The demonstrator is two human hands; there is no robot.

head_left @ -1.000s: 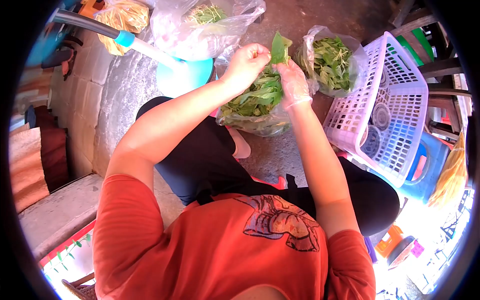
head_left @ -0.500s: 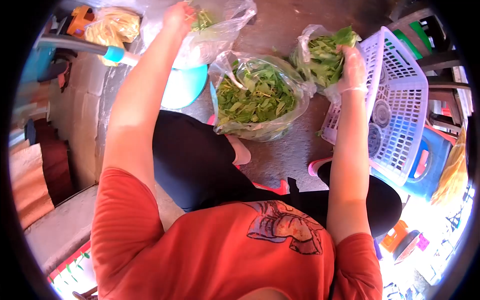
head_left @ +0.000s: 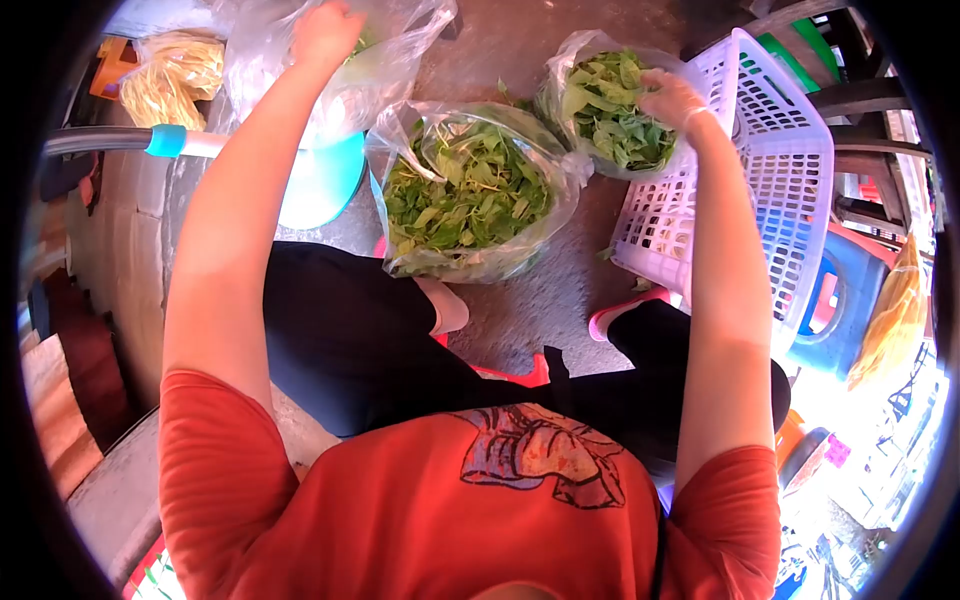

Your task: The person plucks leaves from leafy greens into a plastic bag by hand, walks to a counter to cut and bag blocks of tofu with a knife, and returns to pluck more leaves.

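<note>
The left hand [head_left: 327,38] hung over the clear bag [head_left: 408,45] at far left, fingers curled, and I could not tell whether it gripped anything; the right hand [head_left: 676,100], fingers bent, touched the leaves [head_left: 612,108] in the far right bag [head_left: 582,48], its grip unclear. Nearer, between the hands, a larger bag of greens [head_left: 470,205] sat on the dark floor [head_left: 565,290], a lattice basket [head_left: 790,170] to its right.

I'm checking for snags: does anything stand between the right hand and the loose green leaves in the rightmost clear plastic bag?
Nothing visible does: the right hand seems to touch the loose green leaves at the open mouth of the clear plastic bag.
</note>
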